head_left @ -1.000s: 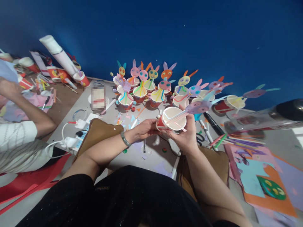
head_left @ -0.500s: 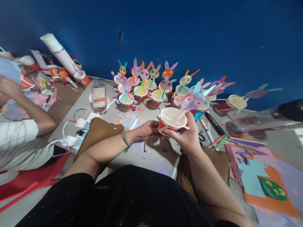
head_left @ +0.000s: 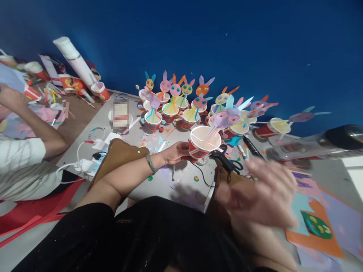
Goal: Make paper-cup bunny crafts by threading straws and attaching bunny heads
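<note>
My left hand [head_left: 180,152] grips a red and white paper cup [head_left: 198,152] by its left side, above the table. Bent pale straws rise from the cup and carry a purple paper rabbit head [head_left: 227,118] with light blue ears. To the right, apart from the cup, my right hand [head_left: 263,192] is smeared by motion, and its fingers do not show clearly. Between it and the cup lies a black tool [head_left: 222,155] that looks like a glue gun. Behind the held cup stand several similar cups with paper rabbit heads, one of them a cup with blue and red straws [head_left: 153,121].
A clear bottle with a black cap [head_left: 306,145] lies at the right, near coloured paper [head_left: 337,211]. Black markers [head_left: 252,147] lie behind my right hand. Plugs and a power strip [head_left: 95,166] are at the left, beside a brown cushion [head_left: 119,158]. Another person's arm [head_left: 34,117] is farther left.
My right hand has let go of the cup and moved down and to the right. My left hand still holds the cup, and the black tool has come into view.
</note>
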A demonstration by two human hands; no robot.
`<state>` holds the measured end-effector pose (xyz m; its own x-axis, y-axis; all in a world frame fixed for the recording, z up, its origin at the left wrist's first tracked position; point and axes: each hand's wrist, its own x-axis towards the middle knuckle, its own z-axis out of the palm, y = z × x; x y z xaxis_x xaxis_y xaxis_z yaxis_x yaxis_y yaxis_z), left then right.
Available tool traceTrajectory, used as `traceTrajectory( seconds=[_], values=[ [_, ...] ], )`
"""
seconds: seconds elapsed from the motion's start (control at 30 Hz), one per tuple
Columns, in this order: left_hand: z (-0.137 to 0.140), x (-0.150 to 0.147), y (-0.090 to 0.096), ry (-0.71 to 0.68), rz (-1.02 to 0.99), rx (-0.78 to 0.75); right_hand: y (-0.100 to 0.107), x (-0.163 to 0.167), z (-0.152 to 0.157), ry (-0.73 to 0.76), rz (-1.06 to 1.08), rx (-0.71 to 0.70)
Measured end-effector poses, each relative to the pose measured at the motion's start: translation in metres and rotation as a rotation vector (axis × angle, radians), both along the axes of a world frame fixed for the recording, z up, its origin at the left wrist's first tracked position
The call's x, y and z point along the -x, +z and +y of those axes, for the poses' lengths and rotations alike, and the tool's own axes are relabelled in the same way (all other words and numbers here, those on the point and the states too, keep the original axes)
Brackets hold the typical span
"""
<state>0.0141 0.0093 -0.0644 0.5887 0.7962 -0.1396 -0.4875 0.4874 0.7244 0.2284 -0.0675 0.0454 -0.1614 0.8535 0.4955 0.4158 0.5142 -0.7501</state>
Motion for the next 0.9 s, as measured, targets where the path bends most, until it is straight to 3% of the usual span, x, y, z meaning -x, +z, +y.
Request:
traceTrajectory(
  seconds=[0.03, 0.07, 0.23, 0.33, 0.5, 0.73, 0.9],
  values=[
    [0.0, 0.0, 0.001, -0.001, -0.004, -0.007, 0.002, 0.004, 0.009, -0.116, 0.109, -0.301],
    [0.0, -0.001, 0.002, 0.0, -0.003, -0.009, 0.004, 0.009, 0.02, -0.175, 0.195, -0.371],
    [-0.002, -0.003, 0.008, -0.013, 0.063, -0.012, 0.007, 0.013, 0.059, 0.029, 0.191, 0.229],
    [-0.002, -0.005, 0.008, -0.042, 0.109, -0.028, 0.006, 0.004, 0.063, 0.136, 0.176, 0.387],
    [-0.004, -0.008, 0.005, -0.08, 0.172, -0.078, 0.008, -0.003, 0.067, 0.204, 0.094, 0.421],
    [-0.007, -0.011, 0.0, -0.138, 0.191, -0.106, 0.011, -0.002, 0.069, 0.23, -0.114, 0.33],
    [-0.009, -0.011, 0.001, -0.185, 0.191, -0.13, 0.013, -0.01, 0.066, 0.242, -0.206, 0.339]
  ],
)
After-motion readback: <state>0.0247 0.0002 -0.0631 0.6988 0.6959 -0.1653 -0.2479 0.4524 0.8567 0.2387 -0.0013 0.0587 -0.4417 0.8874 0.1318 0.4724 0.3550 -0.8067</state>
